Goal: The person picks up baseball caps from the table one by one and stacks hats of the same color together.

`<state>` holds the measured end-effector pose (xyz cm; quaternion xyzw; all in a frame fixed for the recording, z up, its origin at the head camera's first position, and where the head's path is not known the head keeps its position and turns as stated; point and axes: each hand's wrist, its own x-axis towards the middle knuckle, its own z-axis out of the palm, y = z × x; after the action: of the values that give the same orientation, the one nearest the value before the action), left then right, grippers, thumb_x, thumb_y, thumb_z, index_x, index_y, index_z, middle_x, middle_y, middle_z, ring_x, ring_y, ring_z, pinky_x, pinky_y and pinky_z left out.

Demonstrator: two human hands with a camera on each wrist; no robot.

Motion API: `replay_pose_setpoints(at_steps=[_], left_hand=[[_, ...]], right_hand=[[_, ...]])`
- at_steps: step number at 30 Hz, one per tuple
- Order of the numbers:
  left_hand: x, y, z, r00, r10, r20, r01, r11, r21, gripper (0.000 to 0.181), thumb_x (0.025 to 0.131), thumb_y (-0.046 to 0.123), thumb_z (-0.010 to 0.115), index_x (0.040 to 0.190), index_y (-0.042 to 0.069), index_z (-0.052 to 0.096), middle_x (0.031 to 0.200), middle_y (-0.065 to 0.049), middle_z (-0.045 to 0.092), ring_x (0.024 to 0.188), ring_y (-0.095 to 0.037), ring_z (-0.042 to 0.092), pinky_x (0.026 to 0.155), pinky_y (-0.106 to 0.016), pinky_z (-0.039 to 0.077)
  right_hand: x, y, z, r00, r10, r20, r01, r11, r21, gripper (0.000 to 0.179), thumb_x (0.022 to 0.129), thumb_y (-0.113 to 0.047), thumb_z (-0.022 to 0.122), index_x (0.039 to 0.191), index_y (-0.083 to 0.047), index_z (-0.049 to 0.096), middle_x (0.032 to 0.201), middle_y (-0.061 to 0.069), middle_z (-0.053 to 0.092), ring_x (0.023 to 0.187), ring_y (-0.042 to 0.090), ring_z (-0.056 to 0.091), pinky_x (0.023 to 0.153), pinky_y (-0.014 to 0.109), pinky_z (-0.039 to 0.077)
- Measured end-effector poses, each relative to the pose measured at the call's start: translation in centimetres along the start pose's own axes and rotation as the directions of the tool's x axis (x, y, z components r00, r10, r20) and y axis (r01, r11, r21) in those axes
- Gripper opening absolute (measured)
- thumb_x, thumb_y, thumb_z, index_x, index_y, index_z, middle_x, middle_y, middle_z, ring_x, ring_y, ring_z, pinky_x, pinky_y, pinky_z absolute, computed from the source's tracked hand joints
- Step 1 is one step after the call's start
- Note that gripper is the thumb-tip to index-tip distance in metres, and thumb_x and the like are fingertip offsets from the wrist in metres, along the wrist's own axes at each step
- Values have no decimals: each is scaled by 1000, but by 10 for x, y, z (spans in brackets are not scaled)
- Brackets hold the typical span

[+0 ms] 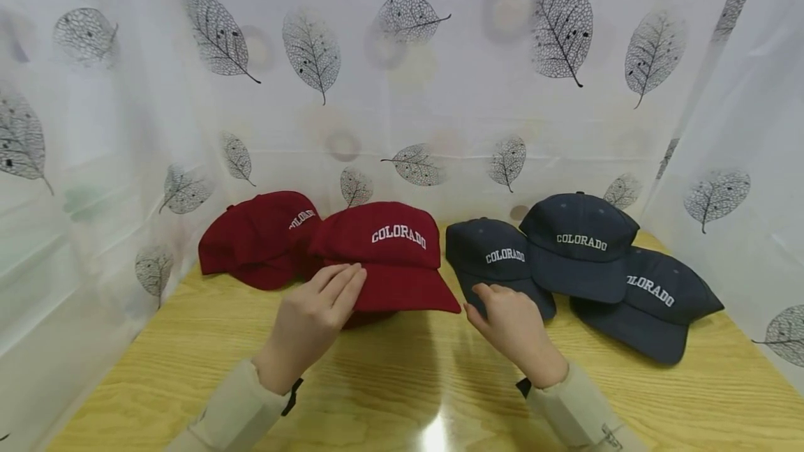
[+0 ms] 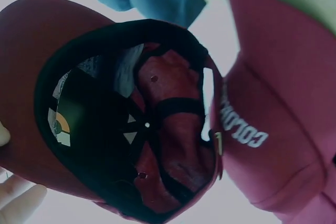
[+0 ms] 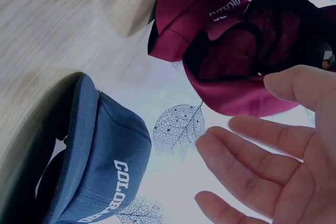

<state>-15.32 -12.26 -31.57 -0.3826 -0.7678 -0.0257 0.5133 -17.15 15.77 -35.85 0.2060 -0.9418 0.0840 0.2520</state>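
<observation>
My left hand (image 1: 314, 319) pinches the brim of a red baseball cap (image 1: 377, 218) with white COLORADO lettering. The left wrist view looks into this cap's dark-banded inside and crown (image 2: 163, 77), with fingertips (image 2: 23, 203) at its brim. Another red cap (image 1: 370, 319) is partly hidden beneath it. Farther left lies a third red cap (image 1: 264, 236), its lettering partly covered. My right hand (image 1: 515, 330) holds nothing; its fingers are spread and loosely bent in the right wrist view. It is in front of the leftmost navy COLORADO cap (image 1: 480, 246).
Two more navy caps, one in the middle (image 1: 578, 267) and one at the right (image 1: 656, 319), overlap on the wooden table (image 1: 477, 403). A white curtain (image 1: 402, 103) with leaf prints hangs behind and at both sides.
</observation>
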Motion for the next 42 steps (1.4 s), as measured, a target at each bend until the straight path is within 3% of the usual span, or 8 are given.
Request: replay_pose_setpoints(at_steps=[14, 26, 31, 36, 42], left_hand=[[-33, 7, 21, 982, 108, 157, -115, 993, 39, 45, 97, 2, 22, 94, 0, 67, 93, -12, 65, 83, -24, 59, 66, -29, 50], [-45, 10, 28, 968, 86, 234, -89, 996, 0, 52, 97, 3, 17, 88, 0, 68, 89, -11, 64, 78, -22, 57, 58, -29, 49], [-50, 11, 29, 945, 57, 321, -56, 998, -12, 55, 95, 3, 14, 88, 0, 68, 88, -11, 63, 77, -22, 56, 54, -29, 47], [-54, 11, 30, 913, 46, 406, -47, 999, -6, 44, 89, 3, 23, 91, 1, 67, 90, -12, 62, 77, -23, 55, 54, -29, 47], [-59, 12, 32, 883, 47, 467, -50, 999, -8, 21, 76, 0, 56, 95, 3, 65, 92, -11, 59, 77, -24, 53, 54, -28, 47]], right_hand=[[-1, -1, 5, 1000, -26, -4, 26, 1000, -7, 23, 73, -21, 69, 86, -2, 64, 66, 7, 58, 51, 19, 54, 41, 27, 39], [-1, -3, 7, 999, -41, -15, 40, 999, -9, 22, 73, -20, 68, 85, -3, 65, 62, 4, 56, 48, 17, 52, 40, 26, 37], [-1, -4, 6, 999, -38, -9, 38, 999, -16, 22, 73, -20, 69, 85, -3, 65, 57, 0, 51, 45, 14, 48, 39, 24, 35], [-1, -4, 6, 999, -35, -2, 35, 999, -16, 22, 73, -20, 69, 86, -3, 65, 58, 1, 52, 46, 15, 48, 39, 24, 35], [-1, -5, 6, 999, -38, -4, 38, 999, -18, 22, 73, -20, 70, 86, -3, 65, 60, 3, 54, 46, 15, 49, 39, 24, 35]])
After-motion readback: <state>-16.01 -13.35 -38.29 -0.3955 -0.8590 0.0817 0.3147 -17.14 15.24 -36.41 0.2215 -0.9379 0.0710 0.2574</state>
